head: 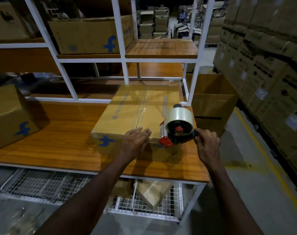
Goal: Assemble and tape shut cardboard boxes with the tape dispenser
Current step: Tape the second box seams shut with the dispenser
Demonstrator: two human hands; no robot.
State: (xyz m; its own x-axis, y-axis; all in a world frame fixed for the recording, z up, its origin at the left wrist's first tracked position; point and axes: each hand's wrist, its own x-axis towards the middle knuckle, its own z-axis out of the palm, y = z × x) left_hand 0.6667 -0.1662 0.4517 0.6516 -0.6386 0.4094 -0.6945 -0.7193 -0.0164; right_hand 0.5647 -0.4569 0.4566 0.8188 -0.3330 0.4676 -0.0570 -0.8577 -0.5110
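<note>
A closed cardboard box (127, 109) with a blue logo lies on the wooden table (62, 141), clear tape running along its centre seam. My left hand (135, 141) presses flat on the box's near top edge, fingers straight. My right hand (207, 145) grips the handle of the red and black tape dispenser (176, 131), which carries a roll of clear tape. The dispenser's red front sits at the box's near right edge, just right of my left hand.
Another logo box (10, 116) sits at the table's left. A white shelf frame (124, 60) rises behind, holding a large box (88, 34). An open carton (212, 102) stands on the floor to the right, stacked cartons (266, 65) beyond. Wire baskets (144, 206) hang under the table.
</note>
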